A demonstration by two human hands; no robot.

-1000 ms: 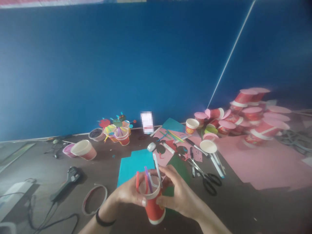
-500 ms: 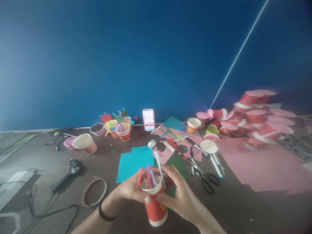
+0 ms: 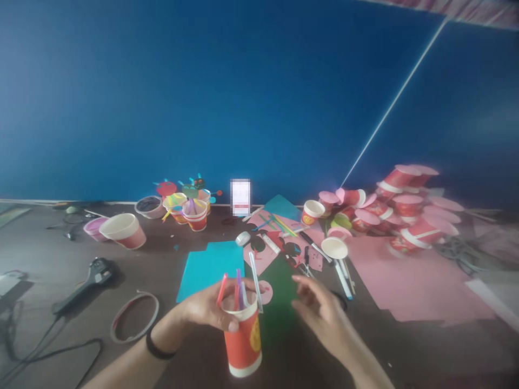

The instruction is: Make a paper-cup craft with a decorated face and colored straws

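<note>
One glue gun [image 3: 83, 286] lies on the table [image 3: 44, 254]. Next, three cups [image 3: 196, 221] carry coloured paper shapes, which we cannot see on our red cup [image 3: 241, 346]. Our left hand [image 3: 206, 308] grips that cup near its rim, front and centre, fingers wrapped around it. Straws [image 3: 239, 286] already stand in it; nothing shows them fixed. We cannot read its yellow emblem [image 3: 255, 334] or the blurred card [image 3: 240, 197] behind. Our right hand [image 3: 328, 316] is empty beside it, fingers loosely open. Farther right, pink-topped cups [image 3: 407, 208] sit piled.
</note>
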